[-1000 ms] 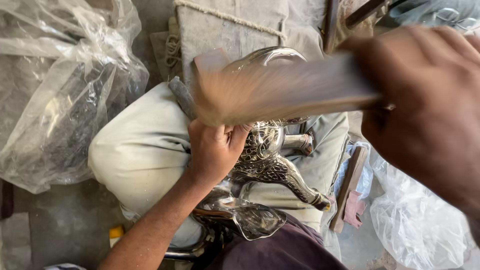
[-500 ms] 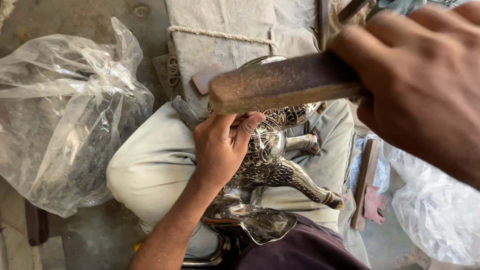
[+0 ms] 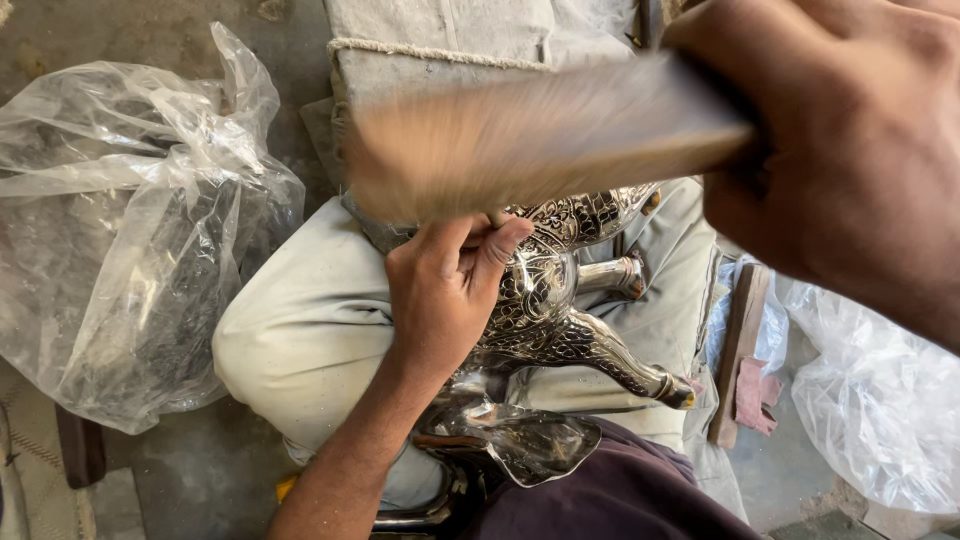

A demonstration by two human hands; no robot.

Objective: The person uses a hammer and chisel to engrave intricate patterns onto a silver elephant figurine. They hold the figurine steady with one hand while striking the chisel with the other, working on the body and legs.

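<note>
Hammering step in hand. Right hand (image 3: 850,160) was clenched round the handle of a wooden mallet (image 3: 530,140), which showed blurred above the work. Left hand (image 3: 445,290) had its grip closed round a thin punch (image 3: 495,217), tip on the engraved silver animal figure (image 3: 560,300). The figure lay across the person's lap (image 3: 310,330), legs pointing right. Clear plastic bag (image 3: 130,220) sat on the floor to the left. Next move, by my reckoning, needs the punch held steady and the blow landing square.

The left hand (image 3: 445,290) gripped an engraved silver metal animal figure (image 3: 560,310) resting on the lap, while the right hand (image 3: 850,150) held a blurred wooden mallet (image 3: 540,135) above it, beside a crumpled clear plastic bag (image 3: 130,220)
</note>
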